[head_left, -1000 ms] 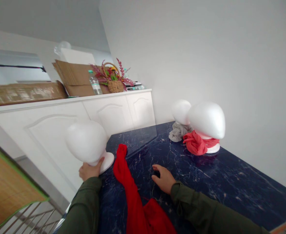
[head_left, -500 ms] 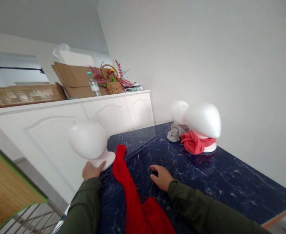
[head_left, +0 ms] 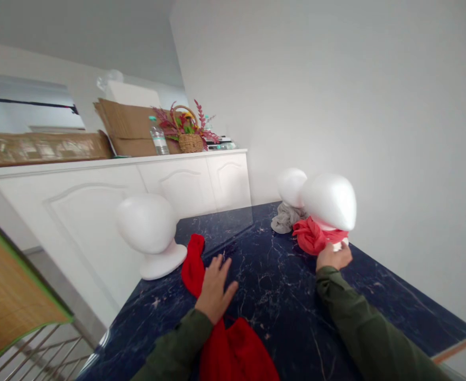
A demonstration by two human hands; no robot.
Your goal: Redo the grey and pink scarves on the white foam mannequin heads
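Note:
My left hand (head_left: pixel 215 288) lies flat with fingers spread on a long red scarf (head_left: pixel 233 349) that stretches over the dark marble table (head_left: pixel 379 296). A white foam head (head_left: pixel 149 233) stands free at the table's left edge, just beyond the scarf's far end. My right hand (head_left: pixel 333 257) grips the base of a second foam head (head_left: pixel 330 202) that wears a coral-red scarf (head_left: pixel 311 236). Right behind it is a third foam head (head_left: pixel 291 185) with a grey scarf (head_left: pixel 285 218) around its base.
A white sideboard (head_left: pixel 177 180) runs along the wall to the left, carrying flattened cardboard (head_left: pixel 125 127), a water bottle (head_left: pixel 158 136) and a wicker basket of flowers (head_left: pixel 189 132). A stair railing (head_left: pixel 38 349) and a wooden panel (head_left: pixel 6 296) lie at the lower left.
My left hand let go of the left foam head's base and moved right onto the red scarf. My right hand left the tabletop and reached forward to the base of the coral-scarfed head.

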